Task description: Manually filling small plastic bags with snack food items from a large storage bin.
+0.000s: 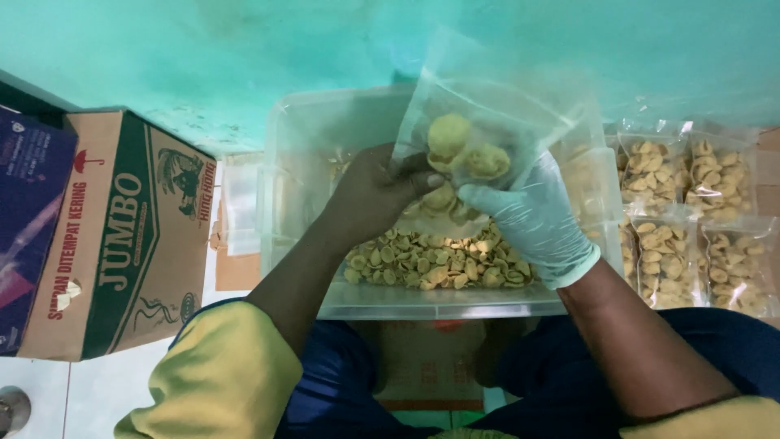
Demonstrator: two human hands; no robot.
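- A brown cardboard box (122, 236) with green printing lies well to the left of the hands.
- A dark purple carton (24, 219) sits beyond it.
- Filled clear packets (691, 219) of pale snacks lie right of the hands.
- A teal wall (244, 57) rises behind.

Wall (203, 49) was turquoise, blotched paler near its base. Right hand (532, 215) wore a pale mint glove; left hand (374, 191) was bare. Bag (487, 122) between them was clear, frosted-looking, with pale yellow shell-shaped snacks (467, 150) inside. Tub (325, 130) was translucent, colourless; loose snacks (439, 260) in it ran yellow to tan. Packed bags (691, 219) were clear, showing the same golden pieces. Cardboard box (122, 236) was brown with dark green panel and red print. Sleeves (227, 374) were mustard yellow, lap cloth (341, 390) dark blue. Floor tile (97, 390) was white.
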